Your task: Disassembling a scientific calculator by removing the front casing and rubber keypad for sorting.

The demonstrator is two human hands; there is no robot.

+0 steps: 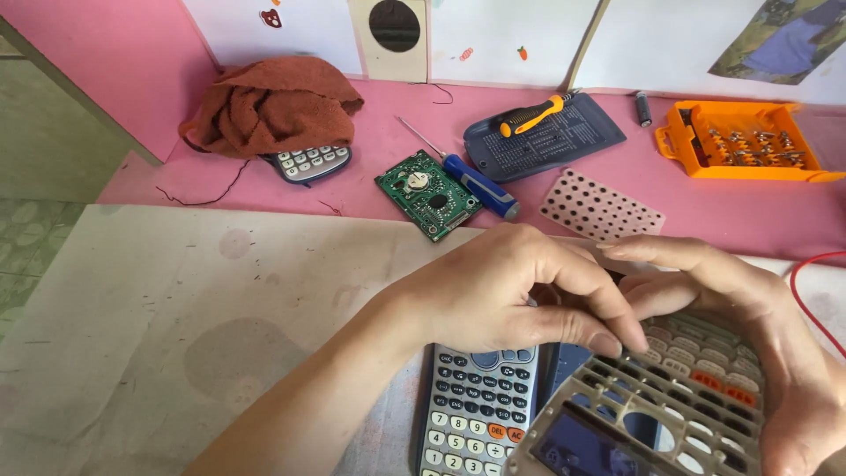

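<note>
Right now the right hand (pixel 749 353) is cradling a grey calculator faceplate (pixel 656 405) while the left hand (pixel 502 295) is pinching its top edge, just above a whole calculator (pixel 476 405) on the mat (pixel 176 308)

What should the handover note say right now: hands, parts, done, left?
Left hand: fingertips pressing keys into the grey calculator front cover.
Right hand: cradles that cover from the far side.
Whole calculator lies flat under the left hand.
On the pink desk: green circuit board, blue screwdriver, dotted rubber keypad sheet, orange bit box.
Done: one unit opened, board out.
Left, seemingly: remaining keys, sheet, board, closing up.
</note>
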